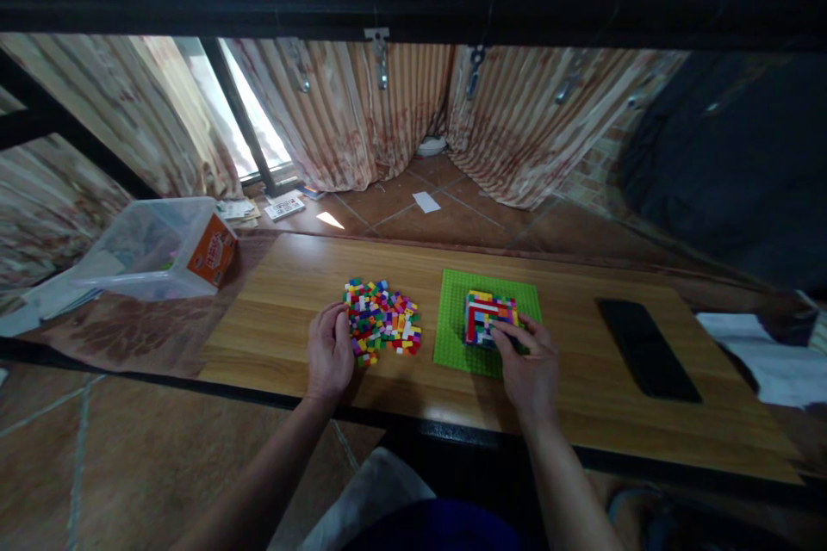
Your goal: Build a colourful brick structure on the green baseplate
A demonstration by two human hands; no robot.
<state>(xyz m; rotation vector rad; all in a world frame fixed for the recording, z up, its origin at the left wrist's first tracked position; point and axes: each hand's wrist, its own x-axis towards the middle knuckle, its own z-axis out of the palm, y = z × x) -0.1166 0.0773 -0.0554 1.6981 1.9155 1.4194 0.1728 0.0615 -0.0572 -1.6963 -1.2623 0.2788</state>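
A square block of stacked toy building bricks (481, 310), with red, white, yellow and blue on top, sits on a green studded baseplate (450, 344). My right hand (531, 362) is at its right front side, with thumb and fingers closed on the block's edge. Whether a single loose brick is between the fingertips cannot be seen. To the left lies a loose pile of small mixed-colour bricks (384, 318). My left hand (331, 350) rests on the table at the pile's left edge, fingers loosely curved and apart from the thumb, holding nothing visible.
The wooden table (271, 310) carries a black phone-like slab (646, 349) on the right. Past the left end stands a clear plastic bin (161, 245) with an orange label. White papers (762, 357) lie off the right end. A black metal bar (413, 17) crosses above, with hooks.
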